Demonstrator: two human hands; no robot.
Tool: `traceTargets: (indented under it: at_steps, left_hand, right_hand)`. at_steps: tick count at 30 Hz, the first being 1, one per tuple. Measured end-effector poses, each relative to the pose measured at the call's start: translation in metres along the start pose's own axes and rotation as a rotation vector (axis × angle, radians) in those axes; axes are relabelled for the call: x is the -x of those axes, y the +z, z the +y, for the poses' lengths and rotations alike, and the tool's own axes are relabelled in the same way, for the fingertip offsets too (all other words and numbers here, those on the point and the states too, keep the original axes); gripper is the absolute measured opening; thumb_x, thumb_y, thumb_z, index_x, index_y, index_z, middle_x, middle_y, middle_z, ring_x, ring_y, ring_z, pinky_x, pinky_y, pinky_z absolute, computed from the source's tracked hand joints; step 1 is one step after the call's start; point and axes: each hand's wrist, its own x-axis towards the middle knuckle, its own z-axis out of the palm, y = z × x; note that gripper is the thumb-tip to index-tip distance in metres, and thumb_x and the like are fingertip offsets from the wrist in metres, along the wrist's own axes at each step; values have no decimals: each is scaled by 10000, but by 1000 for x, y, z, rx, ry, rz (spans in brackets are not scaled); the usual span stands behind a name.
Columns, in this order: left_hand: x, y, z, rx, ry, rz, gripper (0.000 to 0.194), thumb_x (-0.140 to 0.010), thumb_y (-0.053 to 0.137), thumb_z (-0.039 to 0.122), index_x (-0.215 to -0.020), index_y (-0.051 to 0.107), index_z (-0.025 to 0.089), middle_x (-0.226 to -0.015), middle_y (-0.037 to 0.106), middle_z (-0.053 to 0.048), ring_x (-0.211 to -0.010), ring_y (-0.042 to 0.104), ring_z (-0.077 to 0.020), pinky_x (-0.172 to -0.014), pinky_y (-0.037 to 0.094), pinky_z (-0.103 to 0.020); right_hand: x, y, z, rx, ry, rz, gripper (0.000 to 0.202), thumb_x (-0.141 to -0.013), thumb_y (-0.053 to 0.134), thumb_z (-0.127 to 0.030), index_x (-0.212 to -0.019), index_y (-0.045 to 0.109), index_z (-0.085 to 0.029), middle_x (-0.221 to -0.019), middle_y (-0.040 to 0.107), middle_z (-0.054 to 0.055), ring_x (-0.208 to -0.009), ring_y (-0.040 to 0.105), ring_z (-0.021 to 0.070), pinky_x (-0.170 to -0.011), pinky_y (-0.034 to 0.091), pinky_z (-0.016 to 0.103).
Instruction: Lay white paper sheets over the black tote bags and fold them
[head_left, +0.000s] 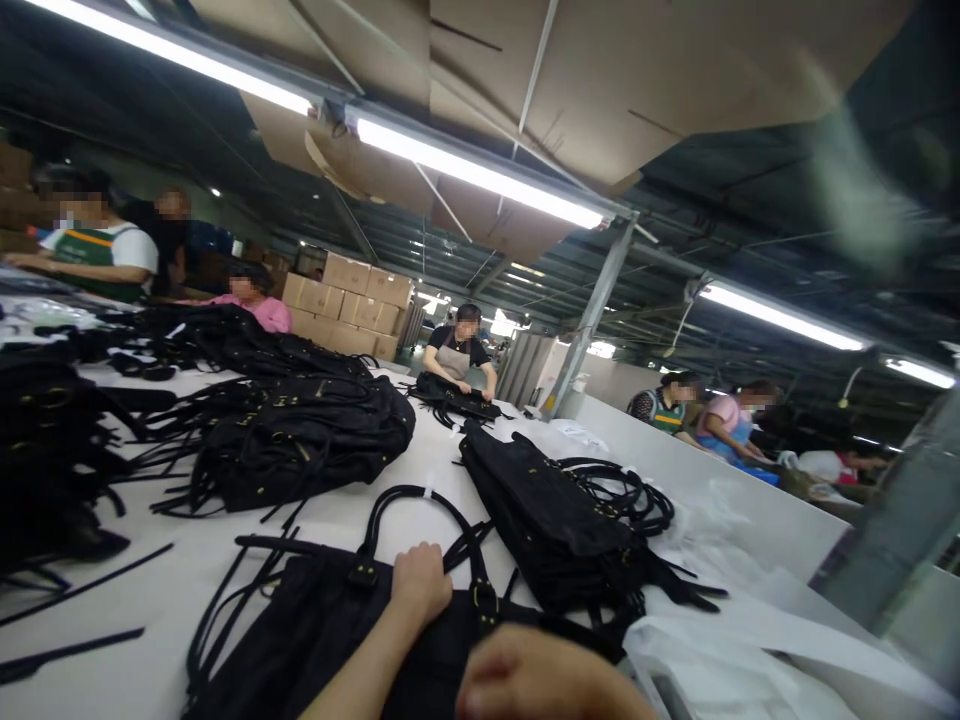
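Note:
A black bag (322,620) with looped handles and brass-coloured fittings lies in front of me on the white table (142,600). My left hand (421,585) is closed on the bag's top edge, between the two ends of the near handle (420,492). Lower and further right, my right hand (547,675) is close to the camera over the bag, blurred and cut off by the bottom edge. Its fingers are curled, and whatever they may hold is hidden.
Stacked black bags (555,510) lie at the right, more bags (300,440) at the left. White plastic wrapping (735,650) is at the lower right. Across the table a person (454,362) handles a black bag. A low partition (757,510) and a metal post (592,315) stand right.

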Motion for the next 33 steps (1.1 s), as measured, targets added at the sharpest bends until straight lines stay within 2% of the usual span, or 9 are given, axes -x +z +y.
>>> traceTargets:
  at_steps: [3,6,10,13,17,19,23,28,33]
  left_hand:
    - [-9,5,0,44,8,-14,289,-880,500,139,-1130,623,62,-1107,662,-184,-1073,607,-324,-933,436,-469]
    - [-11,7,0,95,20,-9,320,-853,468,106,-1115,639,37,-1098,652,-232,-1095,590,-367,-943,418,-471]
    - [-10,9,-3,204,22,1,412,-852,471,118,-1246,566,38,-1138,649,-232,-1150,564,-369,-995,378,-467]
    - [-16,10,-8,325,-27,8,407,-826,464,83,-1221,560,67,-1103,669,-216,-1102,598,-361,-958,400,-462]
    - [-33,10,-16,546,-128,26,335,-766,474,53,-1066,591,143,-1020,691,-145,-1000,639,-302,-839,450,-381]
    - [-43,11,-19,662,-131,42,260,-761,472,55,-963,596,162,-928,684,-94,-915,643,-244,-770,453,-314]
    - [-49,15,-17,860,-10,27,224,-797,374,63,-763,570,167,-662,565,-4,-657,570,-159,-621,422,-243]
    - [-36,17,-3,992,282,-71,266,-755,404,94,-805,658,155,-696,564,6,-676,537,-139,-670,425,-234]
    - [-30,16,-1,969,375,-94,221,-735,411,117,-704,624,170,-664,549,6,-685,531,-157,-676,415,-249]
  right_hand:
    - [-61,-26,2,74,156,275,366,-960,442,-451,-950,640,-143,-1029,668,114,-986,632,245,-857,492,416]
    - [-99,-20,4,131,292,404,279,-827,579,-426,-771,639,-160,-938,690,175,-996,643,346,-840,460,446]
    - [-114,2,12,103,309,529,40,-717,593,-239,-741,599,-208,-931,697,139,-988,649,338,-805,447,414]
    - [-114,0,20,-23,256,615,88,-737,553,-279,-670,520,-232,-832,684,78,-943,648,293,-789,444,373]
    - [-110,-8,27,-334,165,583,266,-779,489,-459,-652,499,-226,-740,686,73,-797,680,251,-694,503,334]
    - [-108,-5,27,-673,121,495,332,-763,495,-531,-740,560,-205,-796,715,92,-792,702,241,-680,536,329]
    - [-104,6,21,-1409,14,267,301,-525,773,-296,-745,605,-178,-844,736,93,-892,715,255,-778,548,317]
    - [-107,13,17,-1483,-174,239,370,-590,873,-304,-769,564,-208,-814,729,20,-858,711,232,-729,552,317]
    - [-117,15,28,-1365,-197,448,527,-574,866,-472,-897,512,-253,-799,726,2,-794,706,257,-632,544,334]
